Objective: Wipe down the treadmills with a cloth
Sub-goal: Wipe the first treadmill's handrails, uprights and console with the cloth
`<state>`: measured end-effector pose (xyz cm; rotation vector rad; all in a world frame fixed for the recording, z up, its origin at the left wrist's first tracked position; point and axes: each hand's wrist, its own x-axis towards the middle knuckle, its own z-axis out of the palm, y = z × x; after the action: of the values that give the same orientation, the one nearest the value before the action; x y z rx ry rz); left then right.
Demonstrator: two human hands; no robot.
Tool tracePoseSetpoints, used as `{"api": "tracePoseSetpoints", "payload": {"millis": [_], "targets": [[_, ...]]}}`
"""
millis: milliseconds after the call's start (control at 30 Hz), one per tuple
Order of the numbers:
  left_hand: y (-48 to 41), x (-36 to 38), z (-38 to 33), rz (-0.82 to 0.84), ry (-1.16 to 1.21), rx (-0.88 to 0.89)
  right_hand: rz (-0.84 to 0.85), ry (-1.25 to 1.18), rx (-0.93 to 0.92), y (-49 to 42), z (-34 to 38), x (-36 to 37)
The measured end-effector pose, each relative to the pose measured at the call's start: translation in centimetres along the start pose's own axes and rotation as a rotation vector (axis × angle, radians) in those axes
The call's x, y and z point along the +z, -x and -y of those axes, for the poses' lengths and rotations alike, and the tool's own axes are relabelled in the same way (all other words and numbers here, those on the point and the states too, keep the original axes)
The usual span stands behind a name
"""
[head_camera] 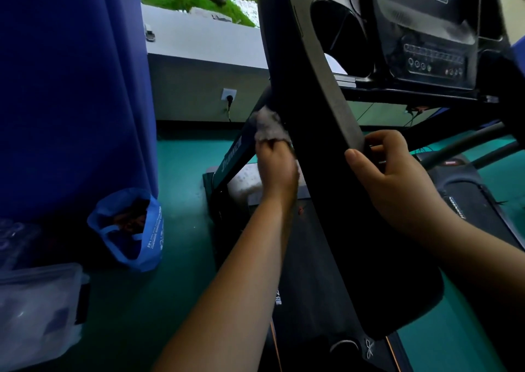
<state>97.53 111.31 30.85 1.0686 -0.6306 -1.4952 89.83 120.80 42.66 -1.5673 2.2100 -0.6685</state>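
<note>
Dark treadmill handrail (pixel 326 121) crosses the near foreground. The right hand (pixel 397 178) grips its right edge, fingers curled round it. The left hand (pixel 277 170) holds a pale cloth (pixel 270 128), bunched in curled fingers, against the slanted upright (pixel 240 151) left of the handrail. White lettering on the upright and print on the blue bag (pixel 127 229), lying left on the green floor (pixel 181 258), are too blurred to read.
</note>
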Motion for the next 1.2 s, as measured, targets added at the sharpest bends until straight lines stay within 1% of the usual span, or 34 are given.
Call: {"api": "tracePoseSetpoints", "payload": {"millis": [67, 100, 233, 300, 367, 433, 500, 600, 633, 833, 933, 1000, 1133, 1200], "targets": [[-0.1, 1.0, -1.5, 0.101, -0.144, 0.165, 0.009, -0.008, 0.001, 0.0, 0.0, 0.0], [-0.7, 1.5, -1.8, 0.121, -0.222, 0.228, 0.006, -0.003, -0.002, 0.0, -0.1, 0.0], [-3.9, 2.9, -4.2, 0.077, -0.389, 0.303, -0.02, 0.021, -0.007, -0.2, -0.4, 0.3], [-5.7, 3.9, -6.2, 0.116, -0.445, 0.391, -0.023, 0.028, -0.005, -0.2, -0.6, 0.3], [-7.7, 5.1, -8.3, 0.134, -0.535, 0.429, -0.016, 0.014, -0.001, -0.3, -0.6, 0.2], [-10.3, 5.7, -9.6, 0.085, -0.546, 0.392, 0.002, -0.001, 0.002, -0.3, -0.6, 0.1], [-12.6, 5.6, -10.2, 0.035, -0.494, 0.283, 0.012, -0.009, 0.002, -0.3, -0.6, 0.0], [-13.1, 4.9, -9.7, 0.026, -0.446, 0.128, 0.0, -0.008, -0.007, -0.3, -0.6, 0.0], [-12.0, 4.6, -9.2, 0.033, -0.439, 0.106, 0.0, -0.011, -0.006, -0.4, -0.7, 0.0], [-3.0, 2.3, -3.9, 0.073, -0.331, 0.165, -0.003, -0.012, -0.012, -0.5, -0.8, 0.1], [0.9, 1.3, -2.2, 0.091, -0.431, 0.058, -0.018, -0.006, -0.026, -0.5, -0.9, 0.1], [4.1, 0.6, -1.1, 0.088, -0.428, 0.019, -0.014, -0.007, -0.029, -0.5, -0.9, 0.0], [10.2, -0.6, 1.4, 0.123, -0.352, 0.038, -0.012, -0.01, -0.012, -0.4, -0.7, -0.2], [13.1, -1.3, 2.6, 0.173, -0.3, 0.072, -0.003, -0.02, -0.015, -0.3, -0.6, -0.3]]}}
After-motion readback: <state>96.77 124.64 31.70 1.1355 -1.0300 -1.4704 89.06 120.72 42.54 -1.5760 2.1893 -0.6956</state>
